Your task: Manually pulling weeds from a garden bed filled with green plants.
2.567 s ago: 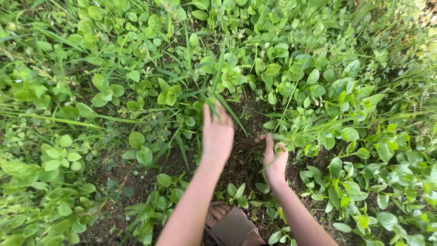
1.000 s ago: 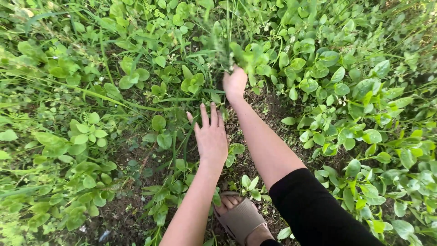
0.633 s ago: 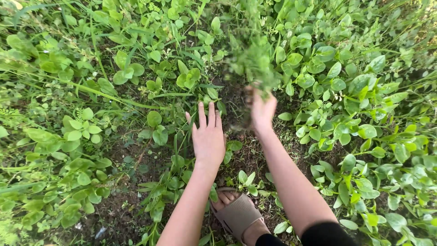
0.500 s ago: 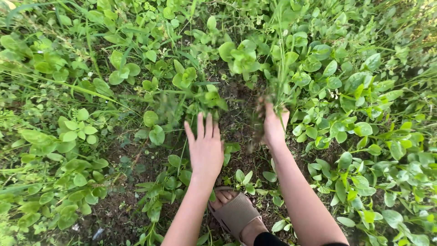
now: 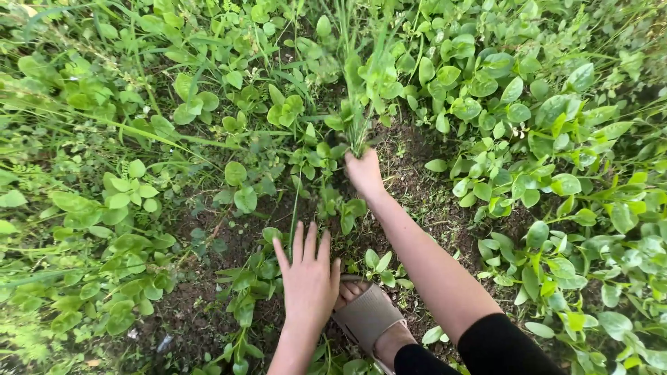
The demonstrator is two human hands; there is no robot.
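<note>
My right hand [image 5: 364,172] reaches forward over dark soil and is closed around the base of a tuft of grass [image 5: 360,104] that stands upright among broad-leaved green plants. The blades rise from my fist toward the top of the view. My left hand [image 5: 308,276] hovers lower down with fingers spread and holds nothing, just above small leafy plants [image 5: 253,278] and close to my foot in a tan sandal [image 5: 366,316]. A black sleeve covers my right upper arm.
Dense leafy ground cover [image 5: 528,153] fills the right side and top. Long grass stems [image 5: 104,125] and more leaves crowd the left. A patch of bare dark soil [image 5: 417,187] lies around my right wrist and near my foot.
My right hand moved left and forward, dropped the loose greens it was holding, and closed on a standing grass tuft. My left hand drew back toward my foot.
</note>
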